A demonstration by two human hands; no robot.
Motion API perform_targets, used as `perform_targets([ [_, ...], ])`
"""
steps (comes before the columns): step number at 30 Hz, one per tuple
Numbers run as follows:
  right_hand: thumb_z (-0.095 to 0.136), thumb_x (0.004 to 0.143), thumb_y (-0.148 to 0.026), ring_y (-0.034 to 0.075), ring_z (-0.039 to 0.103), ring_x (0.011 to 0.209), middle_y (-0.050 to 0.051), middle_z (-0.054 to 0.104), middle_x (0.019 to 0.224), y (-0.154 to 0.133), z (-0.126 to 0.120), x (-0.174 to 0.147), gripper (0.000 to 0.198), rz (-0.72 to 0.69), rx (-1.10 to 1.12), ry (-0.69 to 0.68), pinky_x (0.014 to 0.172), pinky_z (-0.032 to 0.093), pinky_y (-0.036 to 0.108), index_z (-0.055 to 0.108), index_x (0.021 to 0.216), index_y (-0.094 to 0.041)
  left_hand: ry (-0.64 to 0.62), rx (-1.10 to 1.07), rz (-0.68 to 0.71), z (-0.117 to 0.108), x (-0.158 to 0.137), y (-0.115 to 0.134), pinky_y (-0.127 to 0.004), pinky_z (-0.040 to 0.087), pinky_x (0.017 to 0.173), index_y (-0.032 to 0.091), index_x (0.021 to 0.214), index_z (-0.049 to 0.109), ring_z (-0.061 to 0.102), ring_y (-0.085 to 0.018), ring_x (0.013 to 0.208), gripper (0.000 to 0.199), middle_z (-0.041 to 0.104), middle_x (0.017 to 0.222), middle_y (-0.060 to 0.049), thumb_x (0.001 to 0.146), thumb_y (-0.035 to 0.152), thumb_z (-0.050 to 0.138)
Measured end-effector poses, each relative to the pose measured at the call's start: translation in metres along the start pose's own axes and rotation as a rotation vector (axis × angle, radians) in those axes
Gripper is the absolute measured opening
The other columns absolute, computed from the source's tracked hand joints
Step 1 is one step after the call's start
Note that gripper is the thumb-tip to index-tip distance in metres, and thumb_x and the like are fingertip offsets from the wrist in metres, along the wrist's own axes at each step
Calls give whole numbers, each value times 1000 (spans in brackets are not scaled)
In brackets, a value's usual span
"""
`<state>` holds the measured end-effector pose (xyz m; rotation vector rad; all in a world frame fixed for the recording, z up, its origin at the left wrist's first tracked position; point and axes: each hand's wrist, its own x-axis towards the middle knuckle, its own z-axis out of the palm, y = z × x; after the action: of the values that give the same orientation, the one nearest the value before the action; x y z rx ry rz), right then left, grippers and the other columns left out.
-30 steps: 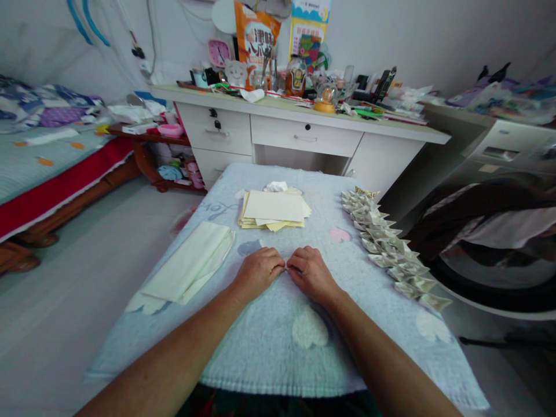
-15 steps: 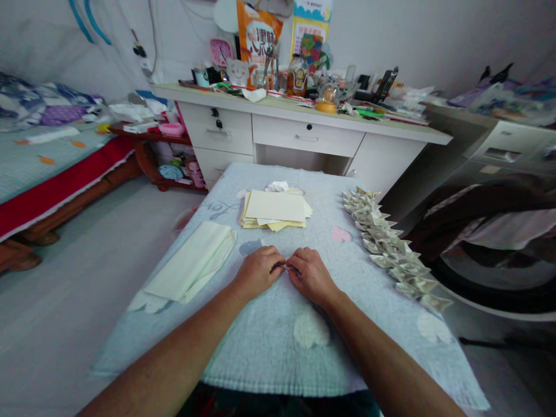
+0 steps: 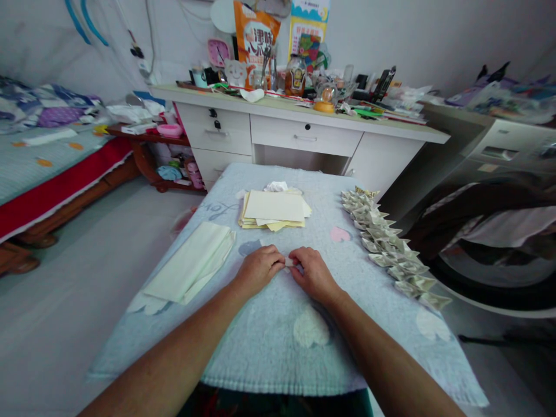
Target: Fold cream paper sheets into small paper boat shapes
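Between my two hands is a small pale piece of folded paper [image 3: 289, 262], mostly covered by my fingers. My left hand [image 3: 260, 267] pinches its left end and my right hand [image 3: 313, 272] grips the right end, both low over the cloth-covered table. Beyond them lies a stack of cream paper sheets [image 3: 274, 206], with a crumpled white paper [image 3: 276, 186] behind it. Folded paper boats [image 3: 386, 237], as they appear, stand in a long row along the right side. To the left rests a folded pale green cloth or large sheet [image 3: 189, 263].
A blue cloth [image 3: 256, 347] covers the table. Behind it stands a white desk [image 3: 304, 136] crowded with jars, a pink clock [image 3: 218, 52] and an orange bag [image 3: 255, 43]. A washing machine [image 3: 499, 145] is at the right, a bed [image 3: 56, 174] at the left.
My fingers have shifted slightly on the paper, and more of its pale surface shows between the hands. The view has moved a little; the other things lie as before.
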<state>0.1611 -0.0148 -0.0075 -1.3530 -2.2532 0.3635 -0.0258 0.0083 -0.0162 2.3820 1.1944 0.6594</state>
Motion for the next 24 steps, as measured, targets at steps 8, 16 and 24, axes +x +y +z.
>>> perform_targets([
  [8, 60, 82, -15, 18, 49, 85, 5, 55, 86, 3, -3, 0, 4, 6, -15, -15, 77, 36, 29, 62, 83, -17, 0, 9, 33, -2, -1, 3, -25, 43, 72, 18, 81, 63, 57, -15, 83, 12, 59, 83, -2, 89, 21, 53],
  [16, 61, 82, -14, 18, 49, 83, 4, 56, 85, 0, -7, 0, 3, 25, -45, -19, 76, 36, 29, 63, 83, -16, 9, 17, 75, -3, -3, 5, -25, 42, 73, 18, 82, 61, 56, -15, 82, 11, 57, 83, -2, 88, 17, 52],
  [24, 60, 87, -17, 17, 49, 83, 4, 60, 85, 1, -10, 3, 8, 15, -66, -83, 76, 35, 29, 66, 82, -17, -17, 27, 44, -5, -4, 9, -25, 42, 71, 18, 80, 61, 56, -14, 79, 12, 57, 82, -2, 88, 18, 51],
])
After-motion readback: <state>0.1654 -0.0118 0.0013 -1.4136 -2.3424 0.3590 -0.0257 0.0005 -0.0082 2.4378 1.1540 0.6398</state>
